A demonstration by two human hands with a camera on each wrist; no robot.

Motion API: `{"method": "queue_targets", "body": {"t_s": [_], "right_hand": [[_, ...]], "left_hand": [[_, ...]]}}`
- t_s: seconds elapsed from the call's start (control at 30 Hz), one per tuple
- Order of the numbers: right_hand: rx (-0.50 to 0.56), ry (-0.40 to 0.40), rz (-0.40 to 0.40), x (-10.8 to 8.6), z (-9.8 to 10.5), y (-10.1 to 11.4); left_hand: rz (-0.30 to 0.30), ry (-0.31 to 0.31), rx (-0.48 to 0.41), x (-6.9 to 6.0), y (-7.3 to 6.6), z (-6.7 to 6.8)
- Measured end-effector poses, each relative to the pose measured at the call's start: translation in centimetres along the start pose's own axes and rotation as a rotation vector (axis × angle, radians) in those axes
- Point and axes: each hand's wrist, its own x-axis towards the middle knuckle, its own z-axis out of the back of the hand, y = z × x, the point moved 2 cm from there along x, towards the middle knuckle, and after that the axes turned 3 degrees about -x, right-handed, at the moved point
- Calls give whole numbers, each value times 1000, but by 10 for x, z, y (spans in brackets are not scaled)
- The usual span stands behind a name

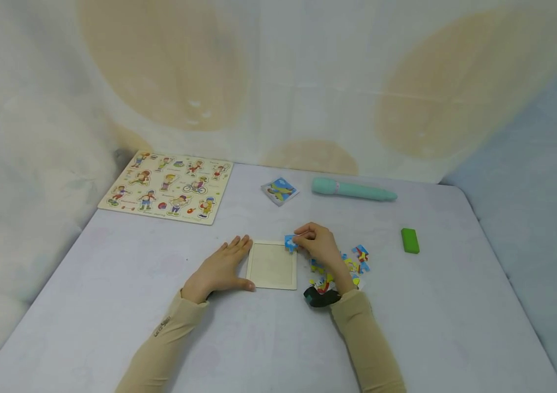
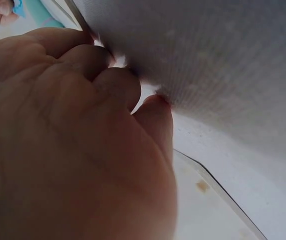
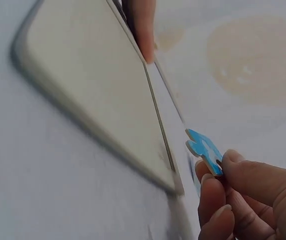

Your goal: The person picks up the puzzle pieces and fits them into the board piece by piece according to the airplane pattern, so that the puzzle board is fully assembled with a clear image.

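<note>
A pale square puzzle tray (image 1: 271,266) lies bare inside its raised rim at the middle of the table. My left hand (image 1: 222,268) rests along its left edge, fingers and thumb extended, touching the rim. Between the thumb and fingers of my right hand (image 1: 321,245) is a blue and white puzzle piece (image 1: 290,243), held over the tray's upper right corner. In the right wrist view the piece (image 3: 205,151) is tilted and raised clear of the tray (image 3: 92,75). Several loose puzzle pieces (image 1: 361,252) lie under and beside my right wrist, some of them covering others.
At the back left lies a wooden board (image 1: 165,188) with sports figures. A small picture card (image 1: 280,191) and a teal microphone-shaped object (image 1: 354,190) lie at the back. Over on the right is a green block (image 1: 410,240).
</note>
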Motion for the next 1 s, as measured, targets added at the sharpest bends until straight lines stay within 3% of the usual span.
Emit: {"method": "queue_targets", "body": {"t_s": [0.23, 0.53, 0.77, 1.0], "right_hand": [[60, 93, -51, 3, -26, 19], [84, 104, -121, 2, -50, 30], [67, 45, -78, 1, -61, 34], [-74, -55, 10, 4, -71, 33]], "left_hand": [[2, 4, 2, -1, -4, 2], [-2, 20, 3, -5, -15, 2], [-9, 2, 27, -5, -19, -2], [-29, -8, 64, -6, -20, -3]]}}
